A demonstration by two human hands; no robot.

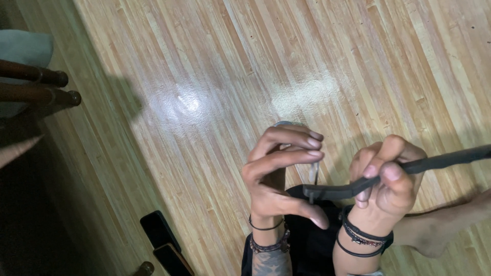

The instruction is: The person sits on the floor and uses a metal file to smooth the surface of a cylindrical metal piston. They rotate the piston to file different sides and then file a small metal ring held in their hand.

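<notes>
A glossy wooden floor (215, 76) filled the view. At nine o'clock stood dark wooden chair rails (36, 84) with a pale cushion (23, 48) behind them. Two dark phones (163, 243) lay at seven o'clock. A bare foot (434, 230) rested at four o'clock. Near centre, the right hand (388, 179) was closed around a long black strap-like tool (404, 171) running out toward three o'clock. The left hand (279, 176), fingers curled, pinched a small clear, rounded piece (313, 171) just beside the tool's near end; what it was could not be told.
</notes>
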